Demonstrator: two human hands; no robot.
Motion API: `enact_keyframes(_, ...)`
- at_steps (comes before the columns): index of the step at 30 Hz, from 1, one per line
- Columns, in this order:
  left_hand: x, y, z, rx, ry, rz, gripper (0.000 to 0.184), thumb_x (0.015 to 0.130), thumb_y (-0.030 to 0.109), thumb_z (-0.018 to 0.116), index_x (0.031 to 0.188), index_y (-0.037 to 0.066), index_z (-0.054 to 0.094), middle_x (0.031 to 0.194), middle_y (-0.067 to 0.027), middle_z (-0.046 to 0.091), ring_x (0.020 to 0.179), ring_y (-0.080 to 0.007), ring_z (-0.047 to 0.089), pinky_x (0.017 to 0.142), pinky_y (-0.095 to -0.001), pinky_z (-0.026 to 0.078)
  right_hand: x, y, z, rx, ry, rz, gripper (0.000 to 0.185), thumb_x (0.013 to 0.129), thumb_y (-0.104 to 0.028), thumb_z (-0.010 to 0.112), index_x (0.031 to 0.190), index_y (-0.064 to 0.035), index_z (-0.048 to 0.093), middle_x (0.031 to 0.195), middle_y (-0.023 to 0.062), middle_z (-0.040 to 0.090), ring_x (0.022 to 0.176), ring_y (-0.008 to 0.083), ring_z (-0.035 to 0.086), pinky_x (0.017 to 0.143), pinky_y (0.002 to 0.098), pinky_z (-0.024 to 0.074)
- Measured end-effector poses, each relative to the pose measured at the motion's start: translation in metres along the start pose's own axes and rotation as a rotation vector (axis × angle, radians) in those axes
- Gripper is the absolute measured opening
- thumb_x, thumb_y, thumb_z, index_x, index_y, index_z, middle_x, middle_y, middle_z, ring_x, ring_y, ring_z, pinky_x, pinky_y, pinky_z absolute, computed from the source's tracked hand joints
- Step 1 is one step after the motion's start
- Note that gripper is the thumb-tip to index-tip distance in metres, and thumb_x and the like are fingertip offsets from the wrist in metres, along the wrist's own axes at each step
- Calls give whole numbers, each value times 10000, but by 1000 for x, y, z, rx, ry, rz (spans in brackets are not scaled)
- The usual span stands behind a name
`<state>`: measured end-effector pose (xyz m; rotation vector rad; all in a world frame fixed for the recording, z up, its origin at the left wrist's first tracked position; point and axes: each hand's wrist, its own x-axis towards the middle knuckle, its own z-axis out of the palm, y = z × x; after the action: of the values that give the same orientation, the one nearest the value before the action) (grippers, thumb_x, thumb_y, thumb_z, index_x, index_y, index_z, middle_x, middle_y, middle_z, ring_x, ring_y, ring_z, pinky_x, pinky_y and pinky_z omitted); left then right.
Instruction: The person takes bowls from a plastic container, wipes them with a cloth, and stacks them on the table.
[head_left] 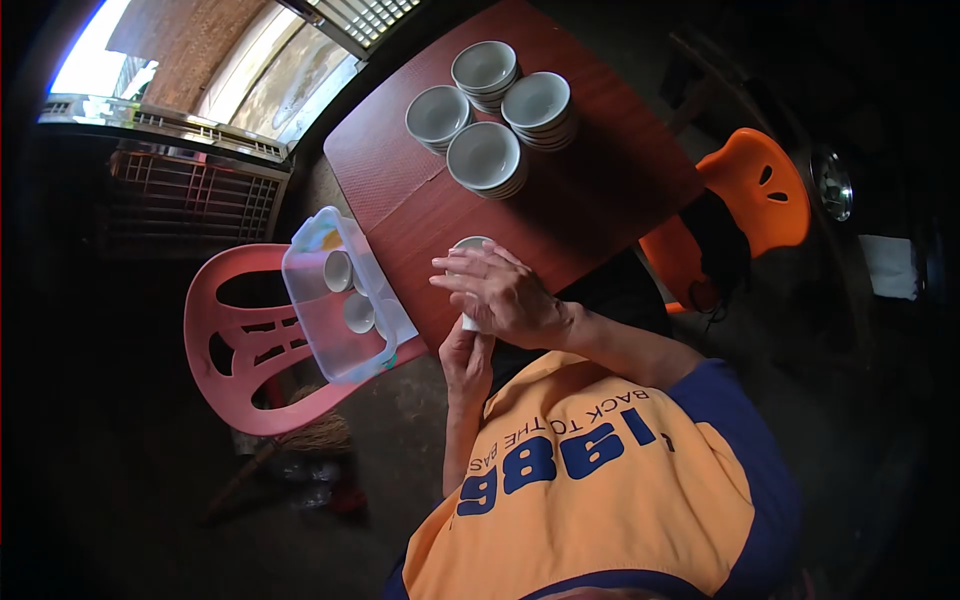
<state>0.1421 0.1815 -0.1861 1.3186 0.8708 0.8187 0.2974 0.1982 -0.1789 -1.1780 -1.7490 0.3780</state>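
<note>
Over the near edge of the table, my right hand (510,300) is stretched out with its fingers flat and slightly apart. It partly covers a small white bowl (470,243), whose rim shows beyond the fingers. Just below it my left hand (467,362) is closed, its fingertips hidden behind the right hand. A small white piece (470,322) shows between the two hands; whether it is cloth, paper or part of a bowl I cannot tell. Farther off stand several stacks of white bowls (485,155), upright and close together.
The reddish-brown table (390,190) carries the stacks. To the left, a clear plastic bin (310,330) holding white bowls (338,270) rests on a pink chair (215,375). An orange chair (765,205) with a dark cloth (712,240) stands right. A broom (310,430) lies below the pink chair.
</note>
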Motion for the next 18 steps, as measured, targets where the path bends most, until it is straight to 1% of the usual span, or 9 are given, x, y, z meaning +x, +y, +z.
enact_keyframes(2, 2, 9, 5, 173, -67, -29, 229, 939, 76, 505, 1130, -36, 568, 929, -3, 601, 859, -65, 517, 775, -194, 409, -2, 36, 6, 148, -106, 88, 400, 906, -323, 505, 1156, -23, 592, 1097, 167, 630, 1030, 293, 605, 902, 373, 462)
enact_keyframes(4, -1, 9, 11, 120, -78, 5, 224, 937, 67, 509, 1117, -55, 561, 994, -18, 607, 896, -65, 526, 800, -204, 406, 7, 51, -14, 971, -318, 656, 393, 934, -303, 469, 1169, -8, 580, 1049, 165, 646, 1022, 251, 612, 910, 340, 456)
enact_keyframes(5, 1, 10, 12, 119, -87, 2, 224, 937, 67, 509, 1117, -55, 561, 994, -18, 607, 896, -65, 526, 800, -204, 406, 9, 42, -25, 892, -339, 672, 376, 940, -278, 455, 1183, -18, 577, 1101, 164, 625, 1040, 253, 600, 901, 314, 457)
enact_keyframes(7, 5, 10, 16, -105, 15, -44, 245, 936, 67, 508, 1137, -66, 553, 981, -29, 607, 911, -66, 521, 797, -205, 413, -1, 23, -13, 556, -23, 444, 364, 926, -292, 485, 1181, -55, 592, 1190, 162, 586, 1112, 301, 558, 940, 335, 434)
enact_keyframes(8, 9, 6, 12, -132, 36, -26, 260, 935, 76, 508, 1142, -76, 547, 1007, -45, 608, 954, -82, 528, 837, -226, 421, -4, 12, -9, 215, 30, 201, 343, 908, -283, 522, 1170, -79, 605, 1273, 141, 538, 1195, 321, 494, 1013, 416, 367)
enact_keyframes(10, 12, 8, 19, -136, 139, 66, 260, 934, 87, 500, 1131, -77, 547, 1014, -50, 610, 949, -88, 529, 825, -230, 423, -11, -20, -11, -77, -8, 18, 330, 891, -270, 550, 1162, -91, 612, 1298, 113, 526, 1248, 311, 445, 1055, 502, 287)
enact_keyframes(14, 7, 2, -8, 431, -97, 115, 168, 867, -6, 562, 1034, -22, 579, 791, -112, 625, 719, -98, 558, 643, -247, 451, -16, 2, 2, -27, -11, 57, 310, 855, -232, 579, 1126, -88, 625, 1307, 96, 519, 1263, 301, 429, 1057, 527, 270)
enact_keyframes(17, 10, 22, 2, 527, -208, 42, 188, 865, -19, 560, 1052, -21, 575, 789, -138, 611, 707, -90, 551, 645, -229, 443, -17, 49, 20, 282, -62, 80, 315, 868, -233, 548, 1091, -17, 604, 1142, 150, 613, 1087, 296, 576, 954, 412, 431)
enact_keyframes(18, 9, 25, 6, 483, -205, 89, 200, 872, -13, 559, 1071, -26, 572, 797, -112, 627, 708, -86, 547, 650, -215, 436, -13, 67, 15, 596, -249, 282, 379, 906, -286, 506, 1133, 9, 579, 1076, 166, 638, 1011, 288, 614, 906, 345, 465)
